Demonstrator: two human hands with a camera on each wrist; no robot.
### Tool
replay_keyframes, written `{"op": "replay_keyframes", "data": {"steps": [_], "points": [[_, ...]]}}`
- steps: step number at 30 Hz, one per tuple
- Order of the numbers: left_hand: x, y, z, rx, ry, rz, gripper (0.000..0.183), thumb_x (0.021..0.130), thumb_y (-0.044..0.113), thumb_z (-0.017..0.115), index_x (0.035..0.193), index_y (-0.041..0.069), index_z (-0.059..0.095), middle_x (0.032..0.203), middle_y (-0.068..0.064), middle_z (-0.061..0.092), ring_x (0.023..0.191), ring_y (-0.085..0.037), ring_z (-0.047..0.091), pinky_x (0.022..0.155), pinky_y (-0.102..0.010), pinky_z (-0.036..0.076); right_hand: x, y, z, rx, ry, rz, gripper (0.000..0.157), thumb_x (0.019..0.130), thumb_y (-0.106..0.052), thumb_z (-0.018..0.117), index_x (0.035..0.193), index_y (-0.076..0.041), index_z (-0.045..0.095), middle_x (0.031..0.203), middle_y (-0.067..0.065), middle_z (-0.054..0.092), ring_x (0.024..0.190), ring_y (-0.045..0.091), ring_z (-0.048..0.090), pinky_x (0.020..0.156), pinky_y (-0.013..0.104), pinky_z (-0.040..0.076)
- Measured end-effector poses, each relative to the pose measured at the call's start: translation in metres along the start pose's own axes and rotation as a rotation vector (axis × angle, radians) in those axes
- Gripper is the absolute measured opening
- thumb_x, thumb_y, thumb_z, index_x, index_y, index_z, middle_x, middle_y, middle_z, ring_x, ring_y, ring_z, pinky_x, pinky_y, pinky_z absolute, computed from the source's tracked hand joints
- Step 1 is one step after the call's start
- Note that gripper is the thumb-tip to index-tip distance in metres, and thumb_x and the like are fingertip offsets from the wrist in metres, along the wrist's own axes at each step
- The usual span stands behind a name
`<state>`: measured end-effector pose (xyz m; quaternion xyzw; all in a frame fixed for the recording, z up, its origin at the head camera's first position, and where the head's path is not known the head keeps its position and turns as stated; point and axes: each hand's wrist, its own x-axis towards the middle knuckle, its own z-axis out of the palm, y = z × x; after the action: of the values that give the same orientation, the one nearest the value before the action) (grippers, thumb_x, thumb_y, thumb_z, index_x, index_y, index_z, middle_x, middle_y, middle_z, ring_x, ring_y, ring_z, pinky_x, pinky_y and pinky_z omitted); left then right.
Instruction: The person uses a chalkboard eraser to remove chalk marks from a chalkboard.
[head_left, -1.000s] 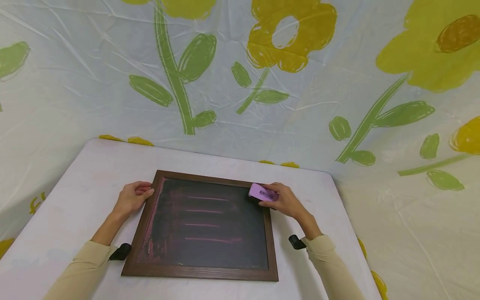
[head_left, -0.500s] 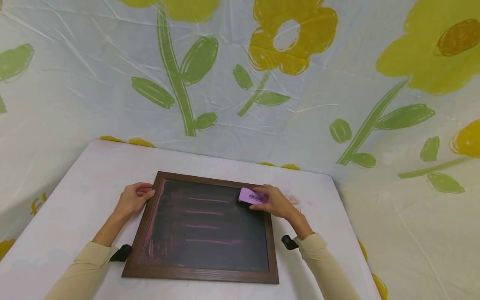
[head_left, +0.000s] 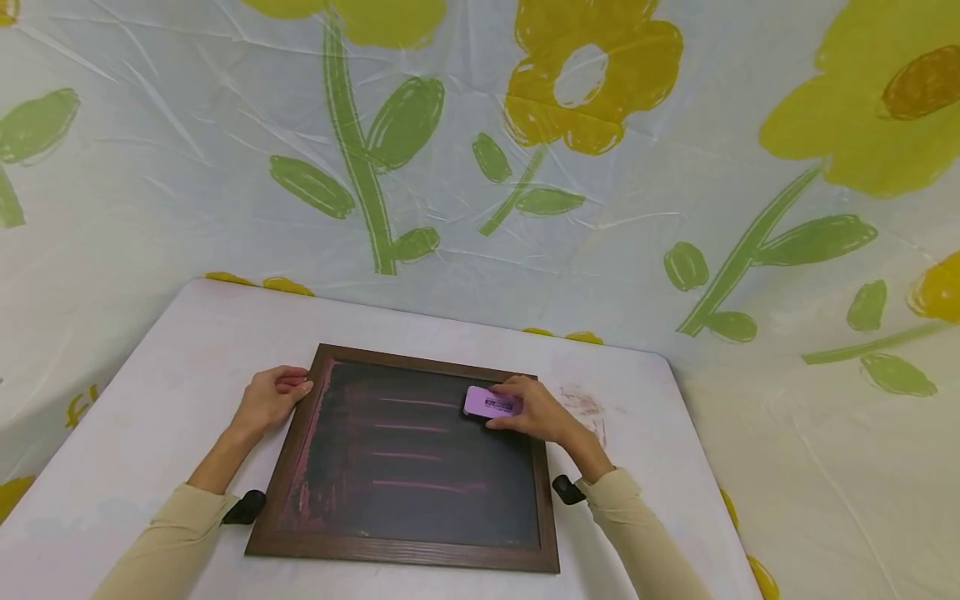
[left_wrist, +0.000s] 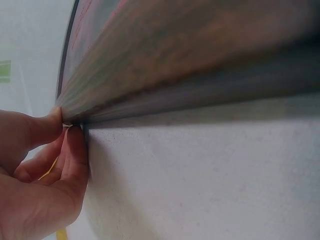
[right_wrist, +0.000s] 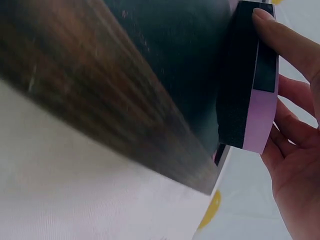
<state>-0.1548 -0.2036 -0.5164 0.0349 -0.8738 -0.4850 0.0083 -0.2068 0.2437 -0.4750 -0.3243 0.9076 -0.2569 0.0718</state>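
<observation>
Moving leftward over the dark board (head_left: 487, 512), the right hand (head_left: 543, 412) now has the purple eraser (head_left: 480, 402) farther inward than one second ago, when it was at the upper right corner. The eraser is at present in the upper right part of the board, just beside the right end of the highest of the pink lines (head_left: 411, 428). The right hand pinches it between thumb and fingers, with the dark side turned toward the board; whether this side touches the board, I cannot tell for sure. The left hand (head_left: 262, 400) has not changed its place: it pinches the left edge of the wooden frame (head_left: 401, 551) near the upper corner, so I judge that it keeps the frame steady. For the work in hand, the change means that the eraser is closer to the lines, but all four are still visible, and the pink smudges (head_left: 303, 492) along the left side also remain. On the desk (head_left: 652, 400), to the right of the frame, a reddish stain (head_left: 588, 404) is now seen, which the right hand was hiding before.
</observation>
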Motion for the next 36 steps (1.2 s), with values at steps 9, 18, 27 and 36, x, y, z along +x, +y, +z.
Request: {"op": "replay_keyframes", "data": {"steps": [9,18,27,36], "points": [[0.001,0.002,0.0,-0.017,0.002,0.012,0.037,0.099,0.011,0.068,0.124,-0.016,0.062,0.108,-0.03,0.069,0.096,-0.04,0.069,0.072,-0.023,0.049,0.008,-0.004,0.011,-0.02,0.002,-0.02,0.06,0.081,-0.029,0.09,0.13,-0.001,0.07,0.106,0.005,0.066,0.089,0.016,0.055,0.076,0.029,0.045],[0.0,-0.001,0.002,-0.02,0.004,0.009,0.038,0.1,0.011,0.068,0.125,-0.017,0.061,0.11,-0.031,0.068,0.097,-0.041,0.069,0.072,-0.021,0.049,0.016,-0.01,0.014,-0.027,0.005,-0.049,0.06,0.079,-0.026,0.091,0.129,0.0,0.07,0.104,0.006,0.066,0.086,0.016,0.055,0.074,0.028,0.045],[0.001,-0.006,0.003,-0.009,0.015,0.022,0.036,0.099,0.009,0.068,0.124,-0.016,0.062,0.108,-0.03,0.069,0.095,-0.039,0.069,0.072,-0.021,0.049,0.025,-0.012,0.02,-0.048,0.006,-0.066,0.061,0.079,-0.03,0.091,0.128,-0.002,0.071,0.104,0.006,0.066,0.085,0.016,0.055,0.075,0.03,0.044],[0.002,-0.004,0.002,-0.013,0.009,0.031,0.037,0.099,0.01,0.068,0.124,-0.017,0.062,0.108,-0.031,0.069,0.096,-0.041,0.069,0.07,-0.02,0.048,0.036,-0.019,0.023,-0.026,-0.014,-0.074,0.061,0.08,-0.029,0.09,0.131,-0.002,0.07,0.108,0.008,0.067,0.088,0.017,0.056,0.076,0.029,0.046]]}}
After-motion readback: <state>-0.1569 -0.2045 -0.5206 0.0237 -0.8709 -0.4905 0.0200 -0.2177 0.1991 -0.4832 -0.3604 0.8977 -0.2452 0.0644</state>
